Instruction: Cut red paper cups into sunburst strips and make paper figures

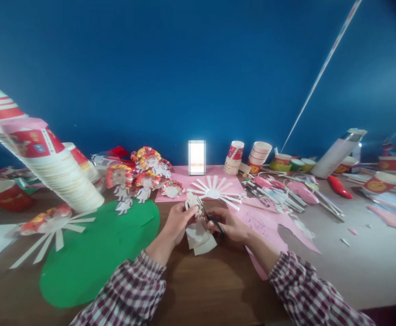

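My left hand [181, 220] pinches a piece of white paper [201, 237] over the brown table, and part of the sheet hangs below the fingers. Black-handled scissors [216, 223] are in my right hand [231, 223], their blades pointing up and left against the paper. The fingers partly hide where the blades meet it. Just beyond the hands lies a paper cup cut into white strips, spread like rays [213, 194]. To the left of it are several paper lion figures [146, 184] with red and yellow curled manes.
A green paper sheet [109, 253] lies at left, beside another strip-cut cup [53, 222]. Tall stacked paper cups [58, 167] lean behind it. Pink paper [262, 222], pens [279, 195], cup stacks [259, 156] and a white bottle [335, 156] stand or lie rightward.
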Tool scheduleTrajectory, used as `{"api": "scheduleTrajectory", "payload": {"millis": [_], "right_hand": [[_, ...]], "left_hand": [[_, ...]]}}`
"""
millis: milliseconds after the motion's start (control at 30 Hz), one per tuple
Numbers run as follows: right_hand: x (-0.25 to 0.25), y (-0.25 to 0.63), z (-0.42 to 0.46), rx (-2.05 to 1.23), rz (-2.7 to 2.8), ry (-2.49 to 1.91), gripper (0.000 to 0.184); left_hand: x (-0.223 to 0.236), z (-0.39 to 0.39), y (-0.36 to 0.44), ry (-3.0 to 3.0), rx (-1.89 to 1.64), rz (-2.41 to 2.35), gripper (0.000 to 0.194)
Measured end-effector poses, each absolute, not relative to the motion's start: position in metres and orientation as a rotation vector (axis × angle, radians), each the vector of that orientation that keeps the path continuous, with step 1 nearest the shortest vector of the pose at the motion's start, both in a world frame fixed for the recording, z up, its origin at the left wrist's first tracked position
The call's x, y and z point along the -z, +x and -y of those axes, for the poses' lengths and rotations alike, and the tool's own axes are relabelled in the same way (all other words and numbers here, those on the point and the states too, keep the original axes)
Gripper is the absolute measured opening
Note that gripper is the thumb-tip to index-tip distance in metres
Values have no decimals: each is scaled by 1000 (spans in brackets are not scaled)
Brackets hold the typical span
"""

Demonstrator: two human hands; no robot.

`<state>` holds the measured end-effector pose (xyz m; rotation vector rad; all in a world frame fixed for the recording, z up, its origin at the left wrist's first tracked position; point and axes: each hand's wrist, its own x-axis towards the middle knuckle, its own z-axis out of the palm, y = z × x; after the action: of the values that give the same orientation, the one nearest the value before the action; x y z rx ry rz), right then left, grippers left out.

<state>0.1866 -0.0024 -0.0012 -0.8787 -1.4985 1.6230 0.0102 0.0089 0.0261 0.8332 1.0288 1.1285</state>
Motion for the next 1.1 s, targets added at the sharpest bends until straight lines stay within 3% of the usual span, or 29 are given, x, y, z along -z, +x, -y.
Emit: {"api": "scheduleTrajectory", "payload": {"millis": [1100], "right_hand": [[-5,187,3,-1596,1549,-885,47]], "left_hand": [[-28,-9,8,833,-1118,-1014,24]]}}
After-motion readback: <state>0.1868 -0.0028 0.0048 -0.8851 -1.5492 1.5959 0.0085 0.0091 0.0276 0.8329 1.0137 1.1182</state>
